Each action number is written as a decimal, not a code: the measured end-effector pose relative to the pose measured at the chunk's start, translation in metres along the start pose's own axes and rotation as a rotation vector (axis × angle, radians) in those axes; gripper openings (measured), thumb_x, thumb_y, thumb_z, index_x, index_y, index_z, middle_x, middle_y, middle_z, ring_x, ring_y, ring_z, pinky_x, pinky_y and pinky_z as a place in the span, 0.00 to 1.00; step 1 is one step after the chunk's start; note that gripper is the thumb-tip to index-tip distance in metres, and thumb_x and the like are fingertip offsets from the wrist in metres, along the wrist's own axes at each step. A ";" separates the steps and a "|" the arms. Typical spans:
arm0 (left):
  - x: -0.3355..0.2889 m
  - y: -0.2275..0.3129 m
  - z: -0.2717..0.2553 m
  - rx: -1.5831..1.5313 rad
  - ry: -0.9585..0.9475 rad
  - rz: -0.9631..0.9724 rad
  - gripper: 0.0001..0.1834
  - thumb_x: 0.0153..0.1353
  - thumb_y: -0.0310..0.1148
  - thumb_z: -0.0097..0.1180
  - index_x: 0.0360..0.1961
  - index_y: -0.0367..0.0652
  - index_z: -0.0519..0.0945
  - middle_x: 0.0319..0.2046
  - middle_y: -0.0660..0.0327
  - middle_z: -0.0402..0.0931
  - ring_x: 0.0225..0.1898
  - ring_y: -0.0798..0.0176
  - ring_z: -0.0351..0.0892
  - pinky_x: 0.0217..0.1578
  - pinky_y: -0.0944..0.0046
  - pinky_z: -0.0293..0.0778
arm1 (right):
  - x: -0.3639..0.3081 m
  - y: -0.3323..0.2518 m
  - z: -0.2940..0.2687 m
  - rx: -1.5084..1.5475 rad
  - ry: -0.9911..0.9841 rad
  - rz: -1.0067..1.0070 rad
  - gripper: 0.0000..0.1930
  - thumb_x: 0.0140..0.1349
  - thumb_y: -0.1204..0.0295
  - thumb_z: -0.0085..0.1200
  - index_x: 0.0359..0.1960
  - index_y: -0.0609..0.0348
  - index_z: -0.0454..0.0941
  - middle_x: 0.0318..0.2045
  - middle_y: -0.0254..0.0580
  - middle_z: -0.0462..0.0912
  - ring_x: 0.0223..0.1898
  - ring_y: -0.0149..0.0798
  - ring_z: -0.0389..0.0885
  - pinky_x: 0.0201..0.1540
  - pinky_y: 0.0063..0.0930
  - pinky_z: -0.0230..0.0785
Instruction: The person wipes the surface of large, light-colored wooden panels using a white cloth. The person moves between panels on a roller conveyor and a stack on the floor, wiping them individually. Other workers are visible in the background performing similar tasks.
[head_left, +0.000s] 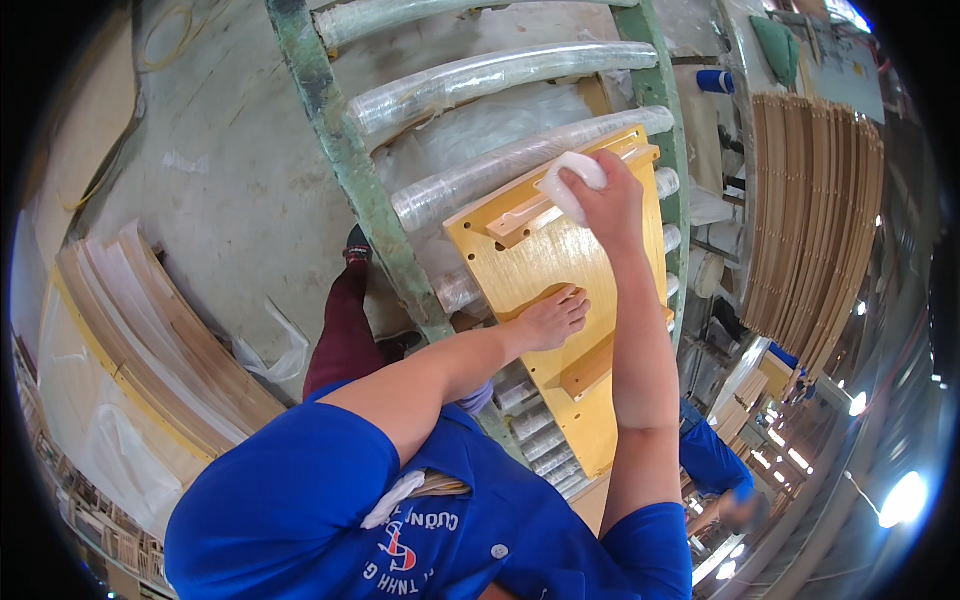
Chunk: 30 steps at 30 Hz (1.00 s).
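Note:
A yellow varnished wooden panel (505,270) lies slantwise over plastic-wrapped rollers, with two wooden cleats across it and small dark holes near its left edge. My right hand (612,200) is closed on a white cloth or foam pad (572,185), which it presses at the far cleat (525,218). My left hand (555,318) lies on the middle of the panel with its fingers stretched out, beside a dark curved cut-out that it partly covers. Nearer my body is the second cleat (588,370).
The green metal frame (345,150) carries the wrapped rollers (500,85). Curved wooden slats stand stacked at left (170,350), and a tall stack of brown boards (812,220) is at right. Another person in blue (712,460) is at lower right.

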<state>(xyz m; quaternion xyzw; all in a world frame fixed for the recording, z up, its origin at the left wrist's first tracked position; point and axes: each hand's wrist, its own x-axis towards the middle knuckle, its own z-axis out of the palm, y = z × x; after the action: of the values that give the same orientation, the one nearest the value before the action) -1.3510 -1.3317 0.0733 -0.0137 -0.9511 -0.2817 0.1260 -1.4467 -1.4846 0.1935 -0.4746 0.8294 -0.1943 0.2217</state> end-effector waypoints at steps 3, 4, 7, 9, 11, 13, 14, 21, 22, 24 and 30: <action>0.001 0.000 0.000 0.001 -0.020 -0.005 0.24 0.58 0.40 0.46 0.55 0.43 0.71 0.61 0.56 0.61 0.67 0.51 0.50 0.67 0.46 0.43 | -0.013 -0.011 0.011 0.038 -0.025 -0.028 0.14 0.50 0.67 0.65 0.32 0.64 0.76 0.26 0.44 0.79 0.28 0.36 0.77 0.33 0.28 0.70; 0.001 0.000 0.000 -0.028 -0.045 0.005 0.24 0.59 0.40 0.45 0.56 0.43 0.70 0.62 0.55 0.60 0.67 0.51 0.49 0.67 0.46 0.42 | -0.017 -0.013 0.014 0.037 -0.030 -0.043 0.14 0.50 0.67 0.65 0.32 0.64 0.76 0.25 0.42 0.80 0.27 0.31 0.77 0.31 0.26 0.70; 0.001 0.000 -0.005 -0.089 -0.126 0.012 0.25 0.61 0.39 0.41 0.59 0.43 0.67 0.63 0.55 0.58 0.68 0.53 0.48 0.68 0.47 0.39 | -0.028 -0.020 0.024 0.086 -0.065 -0.067 0.13 0.50 0.70 0.65 0.32 0.63 0.76 0.25 0.41 0.79 0.27 0.30 0.76 0.32 0.25 0.70; 0.002 0.002 -0.006 -0.097 -0.176 -0.011 0.25 0.60 0.38 0.41 0.59 0.44 0.67 0.63 0.57 0.58 0.68 0.56 0.49 0.68 0.47 0.37 | -0.034 -0.026 0.031 0.102 -0.085 -0.097 0.13 0.50 0.70 0.66 0.32 0.63 0.76 0.26 0.41 0.79 0.28 0.31 0.77 0.32 0.25 0.70; 0.000 0.002 -0.001 -0.238 -0.074 -0.069 0.24 0.60 0.38 0.41 0.58 0.45 0.69 0.62 0.60 0.61 0.67 0.58 0.51 0.68 0.48 0.36 | -0.038 -0.031 0.036 0.114 -0.104 -0.115 0.12 0.50 0.70 0.66 0.32 0.63 0.77 0.27 0.41 0.79 0.28 0.33 0.77 0.33 0.26 0.70; 0.002 0.003 0.012 -0.282 -0.034 -0.095 0.24 0.60 0.38 0.42 0.57 0.45 0.70 0.61 0.62 0.63 0.66 0.59 0.52 0.68 0.50 0.36 | -0.040 -0.037 0.040 0.103 -0.126 -0.136 0.12 0.50 0.70 0.66 0.32 0.63 0.77 0.27 0.42 0.79 0.29 0.34 0.78 0.33 0.27 0.70; 0.006 0.003 0.020 -0.257 -0.051 -0.090 0.23 0.60 0.38 0.42 0.56 0.45 0.71 0.60 0.63 0.64 0.66 0.60 0.53 0.68 0.50 0.36 | -0.040 -0.040 0.042 0.089 -0.137 -0.144 0.12 0.50 0.70 0.65 0.32 0.63 0.77 0.28 0.42 0.79 0.29 0.35 0.78 0.34 0.28 0.70; 0.008 0.003 0.041 -0.335 0.013 -0.114 0.20 0.61 0.39 0.42 0.52 0.44 0.74 0.55 0.62 0.68 0.62 0.59 0.58 0.65 0.52 0.43 | -0.039 -0.047 0.048 0.022 -0.192 -0.190 0.11 0.49 0.71 0.65 0.33 0.60 0.78 0.31 0.43 0.78 0.31 0.42 0.78 0.35 0.30 0.71; 0.008 0.002 0.040 -0.338 0.092 -0.121 0.19 0.61 0.39 0.43 0.50 0.44 0.73 0.53 0.60 0.69 0.60 0.57 0.60 0.62 0.52 0.47 | -0.040 -0.048 0.049 0.007 -0.190 -0.211 0.12 0.49 0.71 0.65 0.33 0.60 0.78 0.32 0.42 0.78 0.32 0.43 0.79 0.35 0.31 0.71; 0.004 0.005 0.029 -0.362 0.311 -0.146 0.15 0.61 0.38 0.45 0.44 0.41 0.72 0.48 0.55 0.69 0.54 0.53 0.65 0.55 0.52 0.59 | -0.044 -0.046 0.052 -0.022 -0.177 -0.237 0.12 0.48 0.70 0.65 0.34 0.59 0.78 0.33 0.41 0.78 0.33 0.45 0.79 0.35 0.33 0.72; 0.006 0.000 0.015 -0.659 0.209 -0.185 0.15 0.55 0.39 0.47 0.42 0.44 0.71 0.50 0.54 0.67 0.57 0.52 0.64 0.56 0.49 0.60 | -0.060 -0.058 0.057 -0.239 -0.260 -0.495 0.13 0.48 0.70 0.64 0.34 0.57 0.77 0.35 0.36 0.78 0.36 0.47 0.78 0.37 0.36 0.73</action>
<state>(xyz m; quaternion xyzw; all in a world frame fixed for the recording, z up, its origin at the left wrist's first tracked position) -1.3605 -1.3238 0.0631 0.0614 -0.7884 -0.5833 0.1852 -1.3473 -1.4655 0.1879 -0.7059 0.6702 -0.0811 0.2146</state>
